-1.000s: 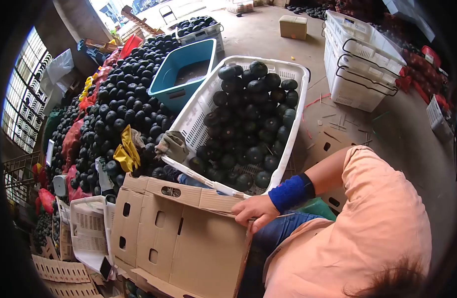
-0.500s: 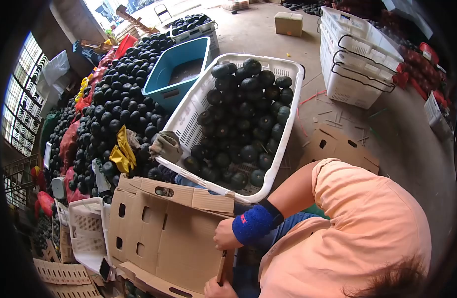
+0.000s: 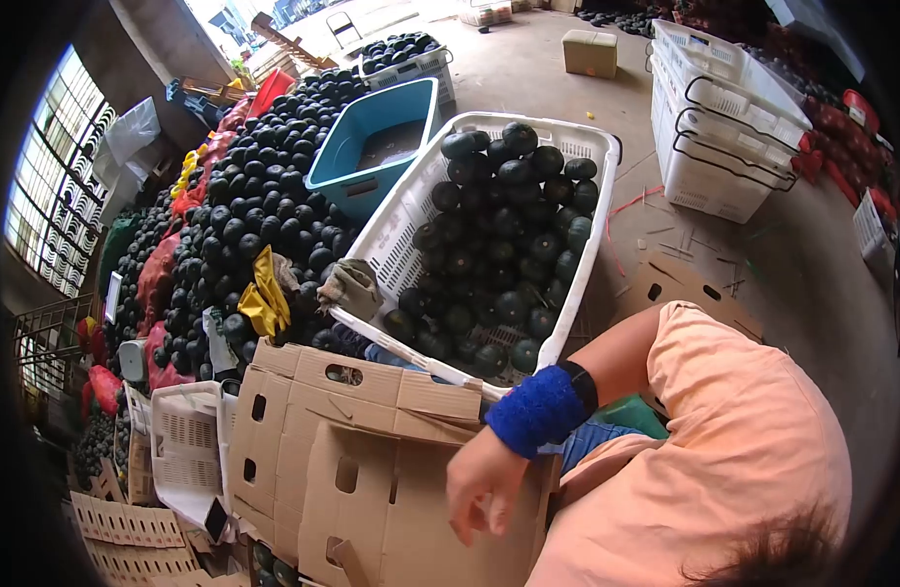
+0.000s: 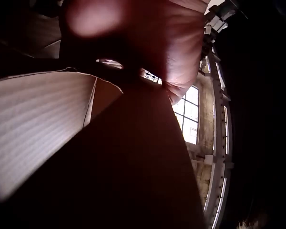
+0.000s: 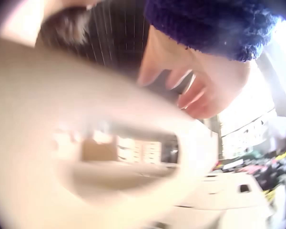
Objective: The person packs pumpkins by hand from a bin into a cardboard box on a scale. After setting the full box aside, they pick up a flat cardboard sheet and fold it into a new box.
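Head view showed the right hand [image 3: 487, 486] hanging over the cardboard box [image 3: 372, 479], fingers loosely bent and thumb apart; whether they touched it I couldn't tell. Left wrist view had the left hand [image 4: 143, 36] near shadowed cardboard [image 4: 138, 162], its fingers too dark to read. Past the box stood a white crate [image 3: 396, 252] heaped with dark squashes [image 3: 509, 245], near a blue tub [image 3: 337, 196].

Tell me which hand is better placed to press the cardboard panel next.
Probably the right hand: it hangs over the cardboard panel in the head view, apparently empty. The left hand is outside that view, its grip unclear.
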`<state>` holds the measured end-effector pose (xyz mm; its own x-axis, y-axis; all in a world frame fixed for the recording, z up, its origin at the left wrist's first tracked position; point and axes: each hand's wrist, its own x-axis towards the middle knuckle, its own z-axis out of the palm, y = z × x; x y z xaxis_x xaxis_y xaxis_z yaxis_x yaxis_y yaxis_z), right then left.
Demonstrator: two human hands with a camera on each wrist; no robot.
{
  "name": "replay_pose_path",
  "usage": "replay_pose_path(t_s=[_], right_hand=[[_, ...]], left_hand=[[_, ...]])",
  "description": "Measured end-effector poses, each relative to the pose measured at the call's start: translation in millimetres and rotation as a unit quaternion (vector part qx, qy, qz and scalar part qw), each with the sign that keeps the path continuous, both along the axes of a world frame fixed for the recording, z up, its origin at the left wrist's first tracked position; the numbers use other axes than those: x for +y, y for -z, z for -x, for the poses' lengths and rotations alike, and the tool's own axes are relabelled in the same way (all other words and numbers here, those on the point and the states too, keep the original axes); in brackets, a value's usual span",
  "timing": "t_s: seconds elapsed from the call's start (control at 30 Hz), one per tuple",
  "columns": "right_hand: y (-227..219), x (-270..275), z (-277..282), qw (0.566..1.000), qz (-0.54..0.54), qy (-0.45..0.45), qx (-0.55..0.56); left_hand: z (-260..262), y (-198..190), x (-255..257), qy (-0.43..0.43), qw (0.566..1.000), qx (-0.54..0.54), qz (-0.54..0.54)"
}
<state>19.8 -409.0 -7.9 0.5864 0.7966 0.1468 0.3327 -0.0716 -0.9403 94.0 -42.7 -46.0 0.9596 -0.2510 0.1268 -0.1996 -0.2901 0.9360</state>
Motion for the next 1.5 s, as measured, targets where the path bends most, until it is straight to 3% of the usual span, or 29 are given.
replay_pose_path(t_s=[0.03, 0.07, 0.13, 0.2, 0.33, 0.37, 0.4, 0.43, 0.47, 0.5, 0.53, 0.57, 0.6, 0.67, 0.7, 0.73, 0.77, 0.8, 0.83, 0.87, 0.9, 0.97, 1.07, 1.13, 1.2, 1.27, 1.33, 1.43, 1.5], right_hand=[[-1, -16, -18, 0.951, -0.049, 0.22, -0.211], [-2, -32, -36, 0.878, -0.003, 0.413, -0.243], [20, -52, -67, 0.862, 0.015, 0.505, -0.029], [78, -40, -94, 0.956, -0.105, 0.253, 0.104], [89, -46, -76, 0.923, -0.182, 0.324, 0.101], [96, -36, -71, 0.914, -0.162, 0.366, 0.064], [102, -27, -69, 0.902, -0.143, 0.407, 0.024], [107, -20, -69, 0.886, -0.14, 0.44, -0.037], [101, -18, -65, 0.888, -0.185, 0.42, -0.001], [89, -19, -57, 0.888, -0.228, 0.398, 0.035], [83, -20, -53, 0.884, -0.271, 0.374, 0.073], [93, -21, -55, 0.876, -0.276, 0.383, 0.097], [102, -23, -60, 0.869, -0.28, 0.39, 0.122], [93, -33, -65, 0.919, -0.217, 0.299, 0.137], [88, -32, -66, 0.934, -0.14, 0.303, 0.126], [81, -35, -66, 0.943, -0.074, 0.321, -0.043], [72, -38, -67, 0.949, 0.01, 0.306, -0.081], [58, -38, -68, 0.947, 0.091, 0.282, -0.122], [52, -35, -75, 0.931, 0.178, 0.244, -0.204], [45, -24, -77, 0.911, 0.275, 0.215, -0.22], [37, -14, -79, 0.879, 0.367, 0.18, -0.245], [41, 5, -89, 0.811, 0.481, 0.165, -0.288], [56, 16, -86, 0.758, 0.509, 0.22, -0.344], [39, 15, -86, 0.787, 0.502, 0.188, -0.306], [15, 9, -89, 0.898, 0.317, 0.202, -0.228], [-6, 13, -80, 0.895, 0.165, 0.348, -0.226], [22, -19, -85, 0.885, 0.016, 0.461, -0.064], [74, -69, -108, 0.882, 0.016, 0.466, -0.068], [106, -82, -116, 0.865, 0.053, 0.487, -0.11]], left_hand=[[1, 2, -7, -0.015, 0.999, 0.022, 0.021], [1, 2, -13, -0.025, 0.998, 0.041, 0.037], [1, 2, -21, -0.043, 0.993, 0.076, 0.075], [2, 2, -22, -0.058, 0.986, 0.111, 0.111], [0, 0, -16, -0.094, 0.956, 0.216, 0.175], [-5, 14, -14, -0.078, 0.981, 0.137, 0.111], [-11, 24, -11, -0.086, 0.99, 0.037, -0.104], [-10, 34, -8, -0.081, 0.995, 0.007, -0.054], [-7, 31, -17, -0.076, 0.997, -0.024, -0.004], [-9, 41, -9, -0.113, 0.98, 0.063, 0.151], [-12, 59, 8, -0.146, 0.931, 0.148, 0.299], [-10, 58, 13, -0.178, 0.851, 0.227, 0.438], [-10, 58, 16, -0.059, 0.896, 0.188, 0.398], [-12, 31, -5, 0.18, 0.934, 0.102, 0.292], [-30, 45, 10, 0.208, 0.961, 0.072, 0.167], [-37, 34, 1, 0.23, 0.971, 0.043, 0.04], [-30, 23, -5, 0.188, 0.972, -0.068, -0.121], [-30, 5, -16, 0.206, 0.954, -0.079, -0.205], [-26, -25, -40, 0.222, 0.909, -0.163, -0.313], [-25, -41, -55, 0.245, 0.84, -0.172, -0.452], [-30, -35, -59, 0.256, 0.807, -0.18, -0.5], [-39, -9, -62, 0.221, 0.821, -0.211, -0.483], [-43, 8, -63, 0.186, 0.809, -0.236, -0.506], [-38, 15, -58, 0.164, 0.819, -0.256, -0.486], [-27, 7, -45, 0.141, 0.838, -0.252, -0.463], [-9, -2, -9, 0.021, 0.874, -0.206, -0.439], [29, -8, 32, -0.106, 0.893, -0.152, -0.41], [107, 5, 103, -0.313, 0.853, -0.086, -0.409], [169, 23, 150, -0.427, 0.788, 0.043, -0.442]])
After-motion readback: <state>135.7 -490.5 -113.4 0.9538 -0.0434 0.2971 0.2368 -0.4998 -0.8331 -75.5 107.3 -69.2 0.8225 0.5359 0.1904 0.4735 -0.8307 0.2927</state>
